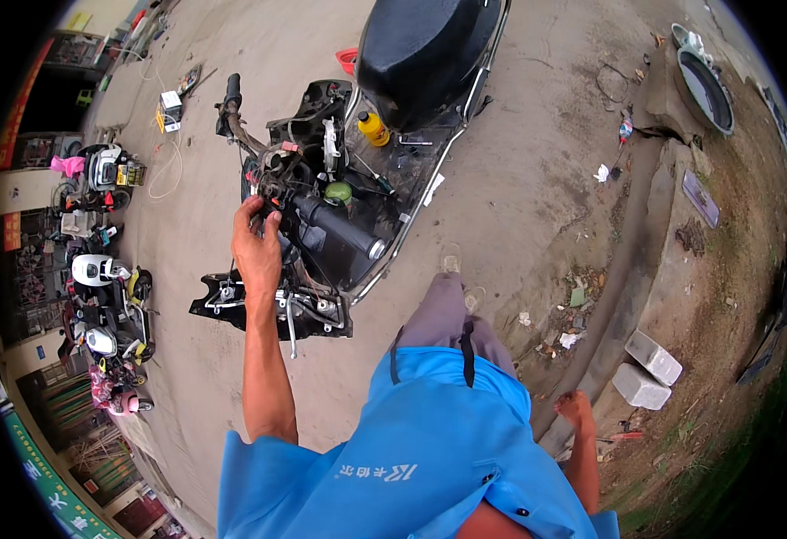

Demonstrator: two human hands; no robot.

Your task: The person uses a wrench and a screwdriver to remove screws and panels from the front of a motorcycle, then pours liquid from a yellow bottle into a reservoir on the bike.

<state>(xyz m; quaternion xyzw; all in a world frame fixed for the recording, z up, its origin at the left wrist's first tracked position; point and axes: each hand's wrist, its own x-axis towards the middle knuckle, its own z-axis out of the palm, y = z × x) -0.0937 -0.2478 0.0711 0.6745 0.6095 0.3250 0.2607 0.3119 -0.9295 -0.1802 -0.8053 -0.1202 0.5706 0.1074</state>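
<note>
A partly dismantled scooter stands before me, its handlebar [261, 144] stripped to bare metal and wires. My left hand [259, 251] is closed on the handlebar near its middle, thumb and fingers curled round a dark part beside the black grip [339, 226]. Exactly what lies under the fingertips is hidden. Loose front panels with metal fittings [294, 305] hang below that hand. A yellow bottle [373, 129] and a green round object [338, 192] rest on the scooter's footboard, before the black seat [420, 54]. Down at my right side, my right hand [575, 409] hangs loosely open and holds nothing visible.
Two pale blocks [649, 368] lie by the concrete kerb at right, near a red-handled tool [627, 437]. A dark-rimmed basin [706, 90] sits farther back. Parked scooters [97, 269] line the shopfronts at left. A white box [170, 101] with a cable stands on the ground.
</note>
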